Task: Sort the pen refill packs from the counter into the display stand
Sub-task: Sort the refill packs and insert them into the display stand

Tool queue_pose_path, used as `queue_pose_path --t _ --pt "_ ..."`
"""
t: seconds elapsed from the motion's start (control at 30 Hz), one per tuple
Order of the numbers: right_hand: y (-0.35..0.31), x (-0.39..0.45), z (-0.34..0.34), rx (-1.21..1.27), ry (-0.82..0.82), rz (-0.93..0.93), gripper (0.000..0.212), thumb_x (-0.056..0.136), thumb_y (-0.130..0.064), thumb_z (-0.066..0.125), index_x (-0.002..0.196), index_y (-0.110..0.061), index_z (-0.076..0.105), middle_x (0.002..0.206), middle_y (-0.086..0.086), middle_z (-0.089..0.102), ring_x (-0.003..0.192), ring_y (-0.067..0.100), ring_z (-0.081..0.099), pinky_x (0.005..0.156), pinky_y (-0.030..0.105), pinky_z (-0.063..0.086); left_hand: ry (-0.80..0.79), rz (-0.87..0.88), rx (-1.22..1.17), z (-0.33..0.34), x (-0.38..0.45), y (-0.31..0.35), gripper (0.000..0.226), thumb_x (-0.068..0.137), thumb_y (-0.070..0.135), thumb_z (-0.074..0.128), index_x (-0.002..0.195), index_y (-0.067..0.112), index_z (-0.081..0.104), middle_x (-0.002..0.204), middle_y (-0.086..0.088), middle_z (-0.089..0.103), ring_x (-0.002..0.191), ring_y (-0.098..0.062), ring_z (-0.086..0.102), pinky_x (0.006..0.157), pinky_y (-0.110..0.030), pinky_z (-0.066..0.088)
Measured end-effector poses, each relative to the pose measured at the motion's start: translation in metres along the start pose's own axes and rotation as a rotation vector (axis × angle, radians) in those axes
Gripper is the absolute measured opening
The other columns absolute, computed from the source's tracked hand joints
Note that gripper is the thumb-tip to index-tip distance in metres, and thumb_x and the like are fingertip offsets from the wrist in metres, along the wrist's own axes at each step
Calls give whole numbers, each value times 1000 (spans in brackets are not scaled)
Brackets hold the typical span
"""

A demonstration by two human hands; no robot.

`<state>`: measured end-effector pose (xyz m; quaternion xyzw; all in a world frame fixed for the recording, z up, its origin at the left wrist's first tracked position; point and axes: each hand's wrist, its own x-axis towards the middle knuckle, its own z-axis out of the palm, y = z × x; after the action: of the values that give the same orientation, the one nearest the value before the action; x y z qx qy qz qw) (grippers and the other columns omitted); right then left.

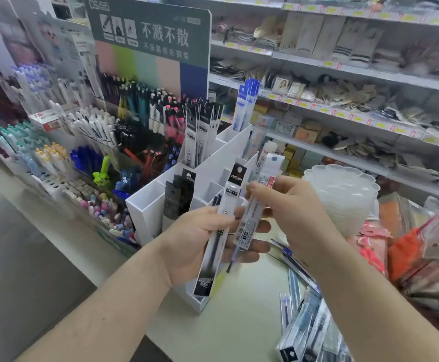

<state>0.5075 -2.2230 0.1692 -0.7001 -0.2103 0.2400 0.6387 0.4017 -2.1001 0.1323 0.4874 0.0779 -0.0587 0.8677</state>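
My left hand point(200, 239) grips a black-topped refill pack point(219, 231). My right hand point(289, 205) pinches a white-labelled pack point(249, 220). Next, I'd match each to its slot in the white display stand point(145, 212).

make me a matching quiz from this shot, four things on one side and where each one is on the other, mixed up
Things:
1. black-topped refill pack
2. blue-printed refill pack
3. tall blue refill packs
4. loose pile of refill packs

Places:
A. lying on the counter at lower right
B. standing in the back compartment of the white display stand
C. pinched at its top by the right hand
D. gripped in the left hand

Pairs: 1-D, 2-C, 3-B, 4-A
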Motion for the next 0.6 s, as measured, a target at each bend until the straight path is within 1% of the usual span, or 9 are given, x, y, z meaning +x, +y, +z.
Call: queue_pose_path --t 0.07,0.13,0.2,0.23,0.3,0.37,0.47,0.53,0.6 --pt "3 2 -12 95 135 26 16 98 -13 58 84 -9 64 67 6 69 56 15 59 50 22 46 29 -49 -41 0 6 -2 35 101 16 43 129 2 58 116 -20 69 98 -39 69 87 -51 57" --pt "7 3 -25 245 254 43 18 101 -15 52 85 -12 59 60 3 64 51 12 57 52 24 46 153 -54 55 -1 16 -7 32 106 18 34 123 6 59 107 -14 74 90 -34 71 85 -49 56" --pt "12 2 -35 337 299 47 17 104 -16 46 89 -12 55 56 3 62 50 15 58 57 30 49 284 -37 236 -1 24 -12 30 107 23 35 114 9 61 84 -4 74 62 -20 66 60 -33 53" --pt "14 0 -37 358 292 60 17 105 -18 44 93 -13 54 56 4 61 49 17 58 58 33 49 322 -43 261 -3 27 -14 29 107 26 38 110 9 61 73 0 67 49 -14 54 47 -25 42" --pt "21 0 -39 379 271 100 18 106 -23 43 96 -14 55 56 5 59 48 22 58 54 33 50 292 -95 149 -4 33 -15 32 104 34 39 107 8 59 64 0 53 40 -10 35 41 -19 20" --pt "27 0 -39 409 242 141 16 105 -23 45 97 -15 56 57 5 52 45 21 52 47 28 44 176 -132 -28 -1 35 -11 39 95 44 43 105 9 57 65 -3 48 41 -12 30 45 -20 12" --pt "36 1 -37 425 172 174 8 99 -12 53 103 -18 58 59 3 45 44 14 38 46 23 29 84 -149 -128 -2 38 -10 47 79 50 47 101 11 58 69 -7 47 45 -14 30 49 -22 11" --pt "40 3 -34 387 113 168 18 93 -4 58 106 -16 61 59 1 42 45 13 31 46 24 23 34 -205 -134 -3 42 -8 45 85 53 42 93 11 57 69 -6 46 45 -14 32 46 -20 13" --pt "39 5 -29 261 20 137 10 92 -6 62 100 -11 61 53 -2 38 43 11 27 44 24 19 -25 -275 -99 -2 45 -6 48 92 57 34 84 14 53 67 -4 46 44 -12 33 43 -18 15"
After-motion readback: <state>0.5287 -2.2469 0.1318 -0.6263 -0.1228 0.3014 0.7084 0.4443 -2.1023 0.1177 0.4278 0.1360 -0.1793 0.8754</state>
